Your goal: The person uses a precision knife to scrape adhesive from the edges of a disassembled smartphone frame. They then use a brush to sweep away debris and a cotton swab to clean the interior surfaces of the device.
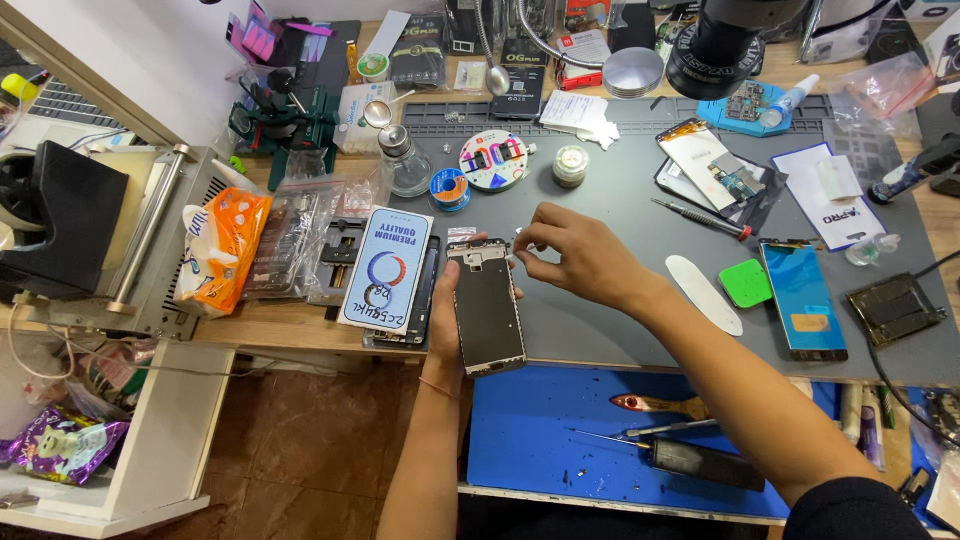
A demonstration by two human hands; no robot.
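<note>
My left hand holds an opened phone frame from below, its dark inner side facing up, near the front edge of the grey work mat. My right hand hovers at the frame's top right corner, thumb and forefinger pinched together on something too small to make out. A flat white box with blue print lies just left of the frame.
On the mat to the right lie a white pry tool, a green pad, a blue phone screen, a screwdriver and a dismantled phone. A glass bottle, a round parts dish and a microscope stand behind. A blue tray holds a brush below.
</note>
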